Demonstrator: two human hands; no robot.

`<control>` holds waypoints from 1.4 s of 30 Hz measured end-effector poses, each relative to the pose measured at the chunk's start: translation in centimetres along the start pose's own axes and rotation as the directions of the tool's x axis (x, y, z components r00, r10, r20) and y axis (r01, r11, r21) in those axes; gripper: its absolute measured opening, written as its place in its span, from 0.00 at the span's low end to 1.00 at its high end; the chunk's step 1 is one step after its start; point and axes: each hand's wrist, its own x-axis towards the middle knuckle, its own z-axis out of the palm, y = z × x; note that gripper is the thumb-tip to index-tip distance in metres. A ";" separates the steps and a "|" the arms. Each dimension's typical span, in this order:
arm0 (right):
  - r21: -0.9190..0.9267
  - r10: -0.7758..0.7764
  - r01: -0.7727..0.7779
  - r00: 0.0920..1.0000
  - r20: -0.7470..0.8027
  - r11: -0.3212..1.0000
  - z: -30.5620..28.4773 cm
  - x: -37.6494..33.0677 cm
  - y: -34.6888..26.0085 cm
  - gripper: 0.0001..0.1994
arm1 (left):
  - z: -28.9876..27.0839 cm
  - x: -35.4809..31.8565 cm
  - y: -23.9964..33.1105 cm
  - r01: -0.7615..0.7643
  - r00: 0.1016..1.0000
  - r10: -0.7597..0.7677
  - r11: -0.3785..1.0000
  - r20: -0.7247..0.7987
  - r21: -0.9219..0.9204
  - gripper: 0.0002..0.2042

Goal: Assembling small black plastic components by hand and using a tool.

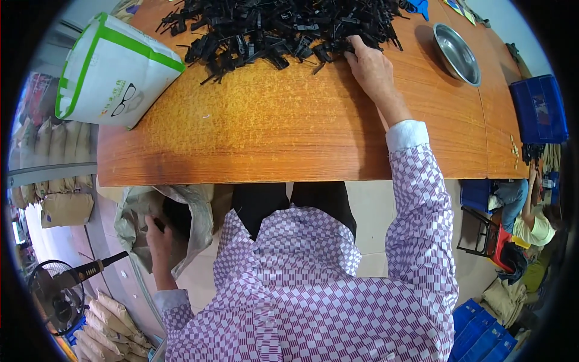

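Observation:
A heap of small black plastic parts with thin prongs lies along the far side of the wooden table. At the heap's near right edge my right hand has its fingers curled down onto the black parts, closed on one that is mostly hidden. Below the table's front edge, at the left, my left hand is at the mouth of an open pale woven sack. Its fingers are bent, with something dark between thumb and fingers, too small to name. Black contents show inside the sack.
A white bag with green trim stands on the table's left side. A metal bowl sits at the right. Beyond are a blue crate, a seated person, a fan and several stacked sacks.

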 end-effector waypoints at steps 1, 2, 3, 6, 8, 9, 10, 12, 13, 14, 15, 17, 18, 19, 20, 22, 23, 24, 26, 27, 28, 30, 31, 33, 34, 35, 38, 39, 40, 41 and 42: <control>0.002 -0.002 0.002 1.000 0.003 1.000 -0.1 0.0 0.0 0.15 | 0.4 0.0 -0.7 -0.003 0.999 0.003 1.000 0.042 0.009 0.25; 0.003 -0.004 0.004 1.000 0.005 1.000 -0.2 0.0 0.0 0.14 | 0.5 0.1 -0.5 -0.008 0.996 0.006 1.000 0.086 0.017 0.27; 0.000 -0.003 0.003 1.000 0.005 1.000 -0.4 -0.1 0.0 0.14 | 0.3 0.1 -0.3 -0.009 0.996 0.008 1.000 0.088 0.015 0.27; 0.209 0.058 -0.052 0.998 -0.024 0.977 -1.2 -1.0 -0.8 0.13 | -2.5 -0.3 5.1 -0.224 0.945 0.280 0.930 -0.167 0.290 0.25; 0.149 0.048 -0.045 0.999 -0.016 0.988 -2.2 -2.3 -2.1 0.13 | -4.5 0.6 8.6 -0.163 0.984 0.158 0.985 -0.087 -0.052 0.22; 0.099 0.034 -0.032 0.999 -0.018 0.995 -2.5 -2.7 -3.0 0.12 | -5.2 0.9 10.4 -0.053 0.998 0.062 0.925 0.014 -0.375 0.20; 0.044 0.024 -0.023 1.000 -0.020 0.999 -2.6 -2.8 -3.7 0.12 | -5.0 1.3 12.4 -0.136 0.988 0.155 0.858 -0.002 -0.495 0.18; 0.030 0.025 -0.023 0.998 -0.050 0.999 -2.3 -2.9 -4.1 0.12 | -4.6 2.0 16.2 -0.247 0.953 0.303 0.785 0.004 -0.568 0.16; 0.010 0.030 -0.029 0.995 -0.092 1.000 -2.3 -2.8 -4.2 0.11 | -4.3 2.4 17.6 -0.282 0.934 0.356 0.792 0.035 -0.541 0.17; -0.007 0.031 -0.032 0.991 -0.130 0.999 -2.4 -2.7 -4.4 0.11 | -4.2 2.3 19.3 -0.308 0.914 0.404 0.759 0.043 -0.574 0.16; -0.014 0.021 -0.023 0.992 -0.128 1.000 -2.6 -2.8 -4.9 0.11 | -4.0 2.4 20.7 -0.334 0.891 0.452 0.722 0.047 -0.606 0.16; 0.236 0.000 0.028 0.993 -0.118 0.971 -3.9 -3.5 -7.3 0.11 | -3.7 2.3 22.3 -0.250 0.850 0.520 0.544 0.088 -0.801 0.18; 0.356 -0.009 0.048 0.994 -0.112 0.933 -4.6 -4.0 -8.6 0.11 | -3.8 2.4 23.2 -0.170 0.822 0.554 0.461 0.133 -0.871 0.19; 0.378 -0.025 0.057 0.996 -0.089 0.924 -4.9 -4.9 -10.0 0.11 | -4.0 2.6 24.0 -0.074 0.798 0.574 0.394 0.183 -0.916 0.20; 0.477 -0.121 0.109 0.993 -0.006 0.872 -5.4 -6.2 -11.3 0.12 | -4.1 3.3 24.9 0.062 0.755 0.601 0.331 0.261 -0.942 0.21; 0.571 -0.228 0.145 0.971 0.075 0.808 -6.5 -8.7 -13.4 0.13 | -3.3 4.2 25.5 0.210 0.705 0.629 0.256 0.327 -0.944 0.22; 0.612 -0.355 0.232 0.931 0.086 0.756 -6.8 -9.7 -14.1 0.14 | -2.7 4.5 25.5 0.369 0.617 0.698 0.150 0.363 -0.917 0.24; 0.654 -0.472 0.309 0.878 0.084 0.691 -6.9 -10.3 -14.5 0.15 | -2.4 4.8 25.4 0.521 0.522 0.768 0.057 0.370 -0.852 0.26; 0.714 -0.517 0.303 0.851 0.096 0.632 -6.7 -11.2 -15.4 0.15 | -1.4 4.8 24.2 0.604 0.454 0.808 0.030 0.375 -0.796 0.27; 0.754 -0.559 0.309 0.824 0.092 0.580 -6.6 -11.5 -15.7 0.15 | -0.8 4.9 23.8 0.673 0.378 0.858 0.003 0.348 -0.740 0.29; 0.791 -0.598 0.311 0.797 0.084 0.526 -6.5 -11.7 -15.9 0.16 | -0.5 4.7 23.5 0.737 0.302 0.902 -0.015 0.309 -0.676 0.31; 0.806 -0.621 0.307 0.778 0.094 0.505 -6.4 -12.2 -16.2 0.16 | 0.1 4.1 22.9 0.747 0.306 0.889 -0.004 0.339 -0.665 0.28; 0.817 -0.646 0.312 0.758 0.095 0.485 -6.3 -12.4 -16.3 0.17 | 0.2 3.7 22.6 0.751 0.309 0.880 0.007 0.361 -0.660 0.25; 0.828 -0.665 0.311 0.741 0.096 0.466 -6.1 -12.8 -16.1 0.17 | 0.3 3.1 22.5 0.758 0.307 0.869 0.023 0.388 -0.652 0.23; 0.828 -0.674 0.315 0.733 0.099 0.464 -6.0 -13.0 -16.0 0.17 | 0.1 2.9 22.5 0.771 0.305 0.861 0.028 0.407 -0.636 0.23; 0.828 -0.682 0.319 0.725 0.100 0.461 -5.9 -13.2 -15.7 0.18 | 0.0 2.7 22.6 0.783 0.302 0.853 0.033 0.425 -0.621 0.23; 0.835 -0.624 0.250 0.770 0.136 0.491 -6.0 -14.0 -15.9 0.18 | -0.4 2.0 23.0 0.782 0.322 0.824 0.046 0.466 -0.622 0.22; 0.839 -0.559 0.177 0.811 0.172 0.515 -6.2 -14.4 -16.2 0.17 | -0.5 1.8 23.1 0.767 0.352 0.802 0.048 0.482 -0.639 0.21; 0.840 -0.491 0.102 0.846 0.209 0.533 -6.4 -14.8 -16.4 0.16 | -0.7 1.6 23.3 0.753 0.380 0.780 0.051 0.497 -0.657 0.20; 0.840 -0.482 0.098 0.851 0.207 0.534 -6.4 -15.3 -16.5 0.16 | -1.0 1.4 23.6 0.754 0.372 0.781 0.062 0.502 -0.655 0.20; 0.844 -0.386 0.000 0.889 0.246 0.537 -6.2 -16.2 -16.5 0.14 | -1.3 1.2 24.2 0.666 0.450 0.731 0.108 0.513 -0.738 0.20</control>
